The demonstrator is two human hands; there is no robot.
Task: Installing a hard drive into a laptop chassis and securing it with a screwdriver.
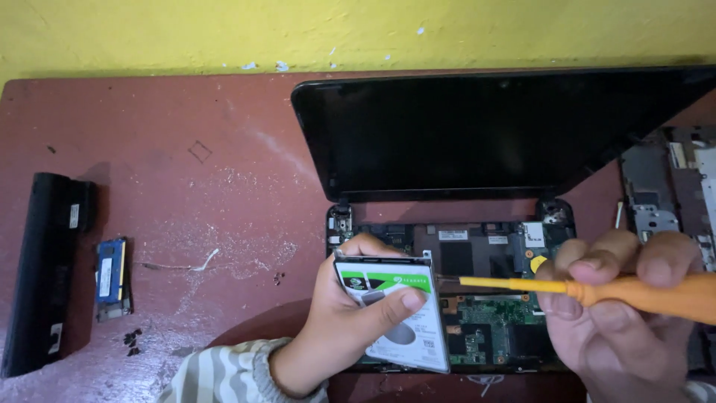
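Head view: left-to-right, reddish worktop (186, 186) against a yellow wall.
Battery: long black battery pack (41, 272) lies at the far left edge.
Memory: blue memory module (112, 277) just beside the battery, flat on the worktop.
Left hand: left hand (339, 321), striped sleeve, fingers closed around the hard drive (399, 317); thumb pressed on its label.
Drive: tilted, held over the left part of the opened laptop base (485, 298), green board exposed.
Screen: dark lid (485, 134) folded back flat behind the base.
Right hand: right hand (619, 306), fingers wrapped around an orange screwdriver (597, 289); tip at the drive's right edge.
Far right: removed cover part (671, 194), partly out of frame.
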